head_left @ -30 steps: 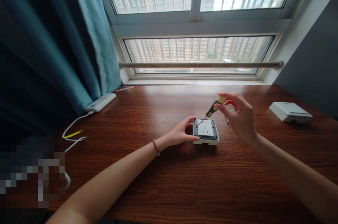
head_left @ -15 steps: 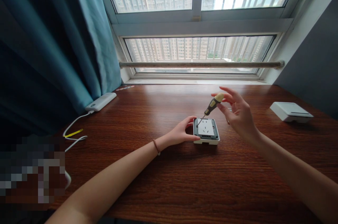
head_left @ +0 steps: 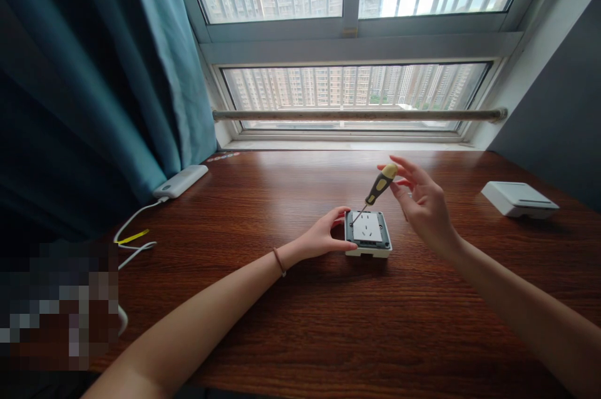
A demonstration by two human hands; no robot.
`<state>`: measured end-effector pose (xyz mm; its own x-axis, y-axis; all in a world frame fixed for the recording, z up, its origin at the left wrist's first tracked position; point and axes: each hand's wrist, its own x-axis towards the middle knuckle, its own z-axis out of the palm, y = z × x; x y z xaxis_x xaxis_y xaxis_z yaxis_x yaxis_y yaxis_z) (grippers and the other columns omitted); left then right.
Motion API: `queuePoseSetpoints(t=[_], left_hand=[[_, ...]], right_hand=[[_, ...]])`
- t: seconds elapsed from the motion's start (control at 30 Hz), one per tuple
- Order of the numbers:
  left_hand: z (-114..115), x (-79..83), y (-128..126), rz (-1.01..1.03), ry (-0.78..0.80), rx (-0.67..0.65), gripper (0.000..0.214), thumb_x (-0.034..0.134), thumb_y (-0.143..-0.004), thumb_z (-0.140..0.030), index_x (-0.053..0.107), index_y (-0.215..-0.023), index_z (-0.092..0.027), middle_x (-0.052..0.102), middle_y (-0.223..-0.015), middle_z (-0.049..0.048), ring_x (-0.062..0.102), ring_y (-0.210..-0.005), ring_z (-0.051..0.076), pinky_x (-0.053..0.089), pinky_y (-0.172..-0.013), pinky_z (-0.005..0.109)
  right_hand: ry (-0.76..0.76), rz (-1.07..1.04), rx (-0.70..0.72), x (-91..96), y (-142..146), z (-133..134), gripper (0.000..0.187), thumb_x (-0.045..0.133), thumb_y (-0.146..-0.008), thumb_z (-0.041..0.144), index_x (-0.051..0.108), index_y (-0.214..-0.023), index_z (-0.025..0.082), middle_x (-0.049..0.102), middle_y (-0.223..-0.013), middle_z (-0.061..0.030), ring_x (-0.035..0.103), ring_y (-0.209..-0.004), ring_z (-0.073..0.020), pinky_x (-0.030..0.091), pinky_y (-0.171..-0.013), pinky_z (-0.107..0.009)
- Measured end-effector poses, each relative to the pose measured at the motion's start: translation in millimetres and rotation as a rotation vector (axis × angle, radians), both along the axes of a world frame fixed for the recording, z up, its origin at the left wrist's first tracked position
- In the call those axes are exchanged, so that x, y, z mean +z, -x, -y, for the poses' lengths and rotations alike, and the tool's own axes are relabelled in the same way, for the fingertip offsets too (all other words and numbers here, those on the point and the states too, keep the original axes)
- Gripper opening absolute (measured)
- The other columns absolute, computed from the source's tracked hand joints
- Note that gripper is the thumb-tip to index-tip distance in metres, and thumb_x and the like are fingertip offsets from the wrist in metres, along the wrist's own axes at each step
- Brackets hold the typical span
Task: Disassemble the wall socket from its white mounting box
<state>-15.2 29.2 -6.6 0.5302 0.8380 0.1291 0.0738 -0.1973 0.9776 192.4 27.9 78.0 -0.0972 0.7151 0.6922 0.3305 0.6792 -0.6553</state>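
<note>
1. Reddish-brown wood made up the desk, and the white wall socket lay flat on it, face up, a little right of the middle, its grey inner frame exposed around the white plate.
2. The left hand held the socket by its left side, fingers at the far corner and thumb along the near edge. A thin brown band circled that wrist.
3. The right hand had the screwdriver lightly by the yellow end of its handle, between thumb and fingers, the other fingers spread.
4. The tool was tilted, handle up to the right, its shaft slanting down to the left side of the grey frame. The tip seemed to sit in a screw hole there, though it was too small to be sure.
5. A white box rested well apart on the right of the desk.
6. At the far left, a white device lay beside the blue curtain, with a white cable running from it and a yellow strip across the cable.
</note>
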Motion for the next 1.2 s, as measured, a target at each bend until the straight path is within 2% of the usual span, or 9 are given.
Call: queuePoseSetpoints(t=[0.23, 0.4, 0.47, 0.57, 0.73, 0.8, 0.93, 1.1, 1.2], left_hand=[[0, -1.4, 1, -0.021, -0.010, 0.002, 0.076, 0.077, -0.060, -0.026, 0.039, -0.125, -0.020, 0.043, -0.132, 0.0131, 0.044, -0.120, 0.027, 0.033, -0.103, 0.042], [0, -0.7, 0, -0.028, -0.021, 0.003, 0.077, 0.077, -0.060, -0.026, 0.038, -0.125, -0.020, 0.043, -0.132, 0.0124, 0.044, -0.120, 0.026, 0.033, -0.104, 0.042], [0, -0.2, 0, -0.032, -0.022, -0.001, 0.077, 0.077, -0.060, -0.026, 0.038, -0.126, -0.020, 0.043, -0.132, 0.0123, 0.044, -0.121, 0.026, 0.033, -0.104, 0.041], [0, 0.3, 0, -0.015, -0.025, -0.004, 0.076, 0.077, -0.060, -0.026, 0.039, -0.125, -0.020, 0.042, -0.133, 0.0122, 0.044, -0.121, 0.026, 0.033, -0.104, 0.041], [2, 1.6, -1, -0.001, 0.001, 0.003, 0.076, 0.078, -0.059, -0.025, 0.040, -0.125, -0.020, 0.042, -0.133, 0.0131, 0.044, -0.121, 0.027, 0.031, -0.105, 0.044], [2, 2.5, -1, 0.015, 0.005, -0.001, 0.075, 0.078, -0.059, -0.025, 0.042, -0.124, -0.020, 0.043, -0.133, 0.0132, 0.044, -0.121, 0.027, 0.031, -0.105, 0.044], [3, 3.4, -2, 0.024, 0.002, -0.003, 0.074, 0.078, -0.059, -0.024, 0.042, -0.123, -0.021, 0.043, -0.132, 0.0125, 0.045, -0.121, 0.027, 0.032, -0.104, 0.044], [2, 3.4, -2, 0.018, -0.006, -0.006, 0.075, 0.078, -0.059, -0.025, 0.042, -0.124, -0.021, 0.043, -0.133, 0.0129, 0.043, -0.122, 0.028, 0.030, -0.106, 0.045], [2, 3.6, -2, 0.016, -0.007, -0.003, 0.074, 0.077, -0.059, -0.025, 0.042, -0.124, -0.021, 0.043, -0.133, 0.0129, 0.042, -0.123, 0.028, 0.028, -0.106, 0.045]], right_hand=[[-0.002, -0.051, -0.152, -3.8, 2, 1, 0.038, 0.070, -0.070, 0.030, 0.057, -0.105, 0.026, 0.063, -0.091, -0.0011, 0.059, -0.081, -0.0182, 0.048, -0.073, -0.037], [0.031, -0.151, 0.148, -6.2, 7, 5, 0.045, 0.052, -0.083, 0.017, 0.040, -0.125, 0.027, 0.059, -0.109, -0.0047, 0.058, -0.098, -0.0184, 0.047, -0.088, -0.039], [0.006, -0.113, 0.184, -6.7, 8, 7, 0.043, 0.045, -0.085, 0.014, 0.040, -0.125, 0.027, 0.055, -0.117, -0.0057, 0.057, -0.100, -0.0180, 0.046, -0.090, -0.040], [-0.084, -0.017, 0.044, -6.1, 9, 11, 0.038, 0.047, -0.085, 0.014, 0.047, -0.120, 0.027, 0.053, -0.116, -0.0059, 0.056, -0.098, -0.0181, 0.046, -0.089, -0.040], [-0.180, 0.013, -0.190, -0.3, 6, 11, 0.024, 0.065, -0.075, 0.024, 0.063, -0.099, 0.025, 0.055, -0.096, -0.0037, 0.055, -0.083, -0.0169, 0.049, -0.070, -0.034], [-0.140, 0.022, -0.141, 2.3, 4, 10, 0.025, 0.061, -0.078, 0.021, 0.063, -0.103, 0.026, 0.058, -0.096, -0.0034, 0.057, -0.080, -0.0158, 0.050, -0.072, -0.034], [-0.047, 0.003, 0.008, 4.4, 2, 9, 0.032, 0.052, -0.084, 0.018, 0.058, -0.113, 0.027, 0.060, -0.112, -0.0037, 0.058, -0.096, -0.0179, 0.048, -0.086, -0.038], [-0.011, -0.043, -0.089, 5.9, -1, 10, 0.019, 0.063, -0.077, 0.026, 0.066, -0.096, 0.026, 0.068, -0.095, -0.0017, 0.063, -0.086, -0.0193, 0.050, -0.083, -0.041], [0.031, -0.102, 0.006, 10.6, -1, 12, 0.027, 0.060, -0.079, 0.023, 0.062, -0.105, 0.024, 0.067, -0.101, -0.0032, 0.063, -0.092, -0.0197, 0.051, -0.085, -0.040]])
